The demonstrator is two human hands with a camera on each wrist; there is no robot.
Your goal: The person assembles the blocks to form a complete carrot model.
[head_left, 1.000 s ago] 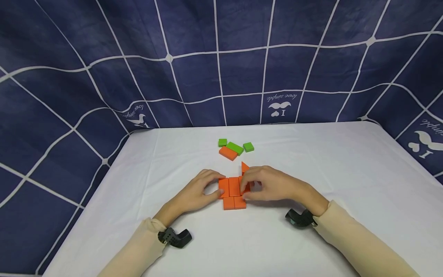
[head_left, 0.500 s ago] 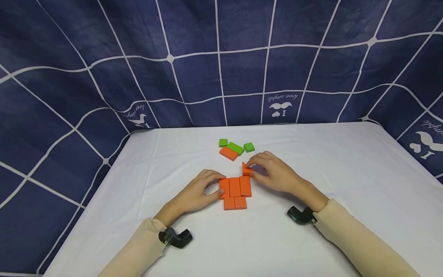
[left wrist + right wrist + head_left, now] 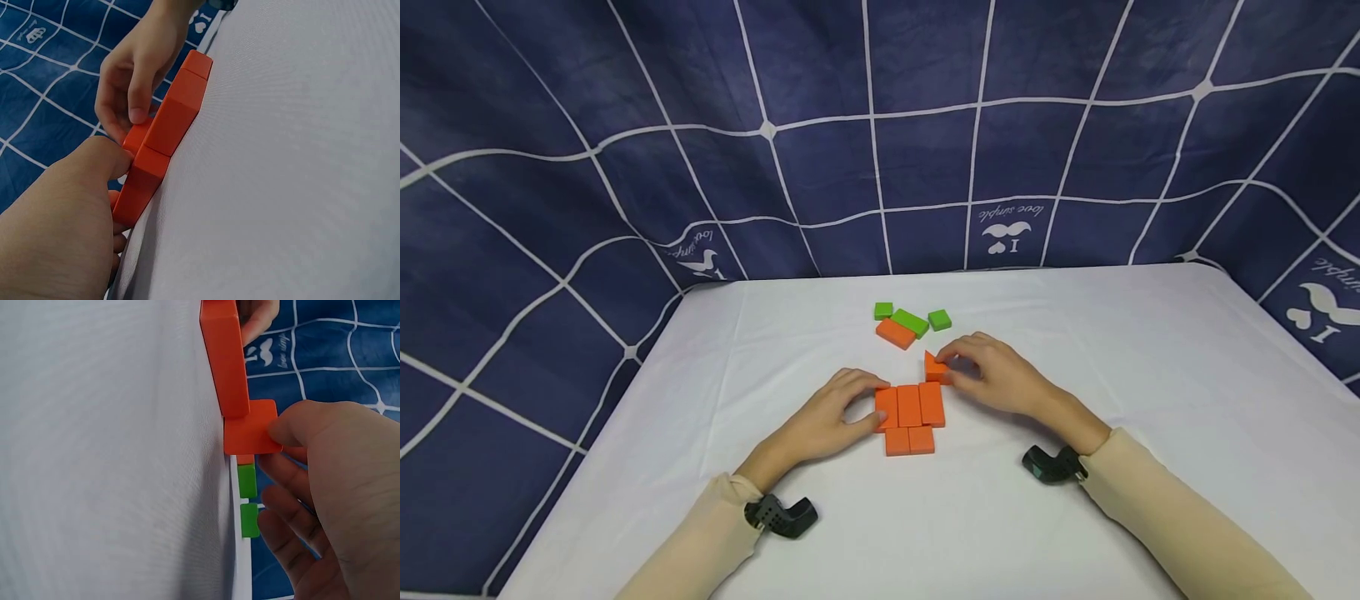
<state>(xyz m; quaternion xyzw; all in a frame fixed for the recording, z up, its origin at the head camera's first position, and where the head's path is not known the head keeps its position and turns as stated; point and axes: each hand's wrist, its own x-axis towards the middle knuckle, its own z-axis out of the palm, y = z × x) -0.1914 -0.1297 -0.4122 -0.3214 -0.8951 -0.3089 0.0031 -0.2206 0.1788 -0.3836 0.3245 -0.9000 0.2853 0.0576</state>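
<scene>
Three orange rectangular blocks lie side by side on the white tablecloth. Two smaller orange blocks touch their near side. My left hand grips the leftmost orange rectangular block, thumb at its near end and fingers at its far end. Behind the right end of the row stands an orange triangular block. My right hand pinches it from the right. In the right wrist view the thumb lies on that block's square face, and the other fingers are partly hidden behind it.
Farther back lie an orange rectangular block, a longer green block and two small green blocks, one at the left and one at the right. A dark blue checked cloth hangs behind the table.
My right hand has moved from the right end of the orange row back to the triangular block and now pinches it. My left hand stays in place.
</scene>
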